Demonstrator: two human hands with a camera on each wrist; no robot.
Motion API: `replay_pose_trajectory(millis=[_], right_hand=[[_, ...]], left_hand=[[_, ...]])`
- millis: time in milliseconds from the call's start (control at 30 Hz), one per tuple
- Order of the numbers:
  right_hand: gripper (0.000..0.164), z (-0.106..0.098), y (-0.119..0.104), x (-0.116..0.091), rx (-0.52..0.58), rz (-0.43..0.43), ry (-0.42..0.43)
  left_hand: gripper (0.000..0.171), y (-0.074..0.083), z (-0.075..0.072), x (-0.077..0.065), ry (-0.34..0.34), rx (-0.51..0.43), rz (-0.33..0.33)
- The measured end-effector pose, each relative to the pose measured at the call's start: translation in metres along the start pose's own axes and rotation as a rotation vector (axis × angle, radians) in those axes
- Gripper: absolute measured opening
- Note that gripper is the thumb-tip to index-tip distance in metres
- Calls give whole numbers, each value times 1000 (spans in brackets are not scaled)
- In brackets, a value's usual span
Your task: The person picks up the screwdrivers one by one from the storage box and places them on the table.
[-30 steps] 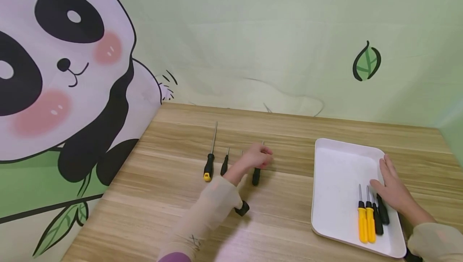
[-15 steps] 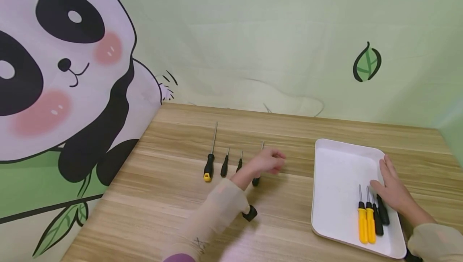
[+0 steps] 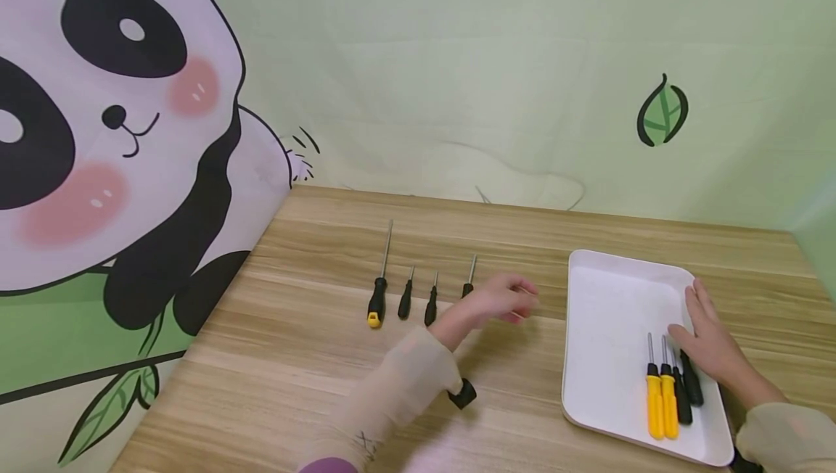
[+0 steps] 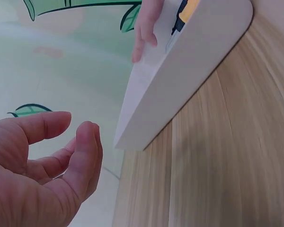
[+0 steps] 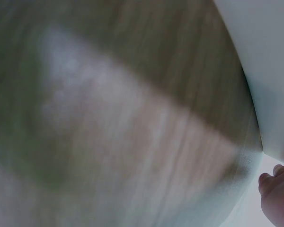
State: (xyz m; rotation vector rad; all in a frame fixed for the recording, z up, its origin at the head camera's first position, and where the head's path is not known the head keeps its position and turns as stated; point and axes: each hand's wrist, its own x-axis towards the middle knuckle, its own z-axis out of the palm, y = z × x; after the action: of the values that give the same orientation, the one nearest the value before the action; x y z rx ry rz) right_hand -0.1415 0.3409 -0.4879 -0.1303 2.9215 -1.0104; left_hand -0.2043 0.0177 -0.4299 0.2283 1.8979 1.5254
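Observation:
My left hand (image 3: 501, 297) hovers over the table, just right of a black-handled screwdriver (image 3: 467, 289) whose lower handle it hides. Its fingers are loosely bent with nothing between them, as the left wrist view shows. Left of it lie two small black screwdrivers (image 3: 431, 306) and a longer one with a black and yellow handle (image 3: 376, 302). At the right, my right hand (image 3: 715, 342) rests on the rim of a white tray (image 3: 604, 342), fingers straight along the edge. In the tray lie two yellow-handled screwdrivers (image 3: 655, 406) and two black-handled ones (image 3: 682, 399), side by side.
The wooden tabletop (image 3: 516, 233) meets a green printed backdrop (image 3: 457, 96) at the back. A painted panda (image 3: 215, 161) covers the left wall. Under my left sleeve a black wrist device (image 3: 462, 394) shows.
My left hand has moved right, away from the rightmost loose screwdriver and toward the tray, uncovering the small screwdrivers beside it. My right hand and the tray have stayed put.

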Motion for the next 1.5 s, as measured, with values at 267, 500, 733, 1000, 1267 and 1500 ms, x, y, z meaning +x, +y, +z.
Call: replay_pose_trajectory(millis=[267,500,733,1000,1267,1500], right_hand=[[67,-1,-1,-1,3,1,-3],[68,-1,0,0,-3,6,-2],[68,-1,2,1,-5,2,-6],[68,-2,1,0,-4,-5,-5],[68,-1,1,1,-4,-2,-7],[68,-2,0,0,2,-7,-6]], left_hand=[[32,0,15,2,-66,-30,28],[32,1,31,4,-103,-63,38],[33,4,48,7,-108,-130,18],[31,7,67,9,-109,-185,1],[25,5,86,15,-97,-147,-27],[23,0,98,19,-107,-136,-69]])
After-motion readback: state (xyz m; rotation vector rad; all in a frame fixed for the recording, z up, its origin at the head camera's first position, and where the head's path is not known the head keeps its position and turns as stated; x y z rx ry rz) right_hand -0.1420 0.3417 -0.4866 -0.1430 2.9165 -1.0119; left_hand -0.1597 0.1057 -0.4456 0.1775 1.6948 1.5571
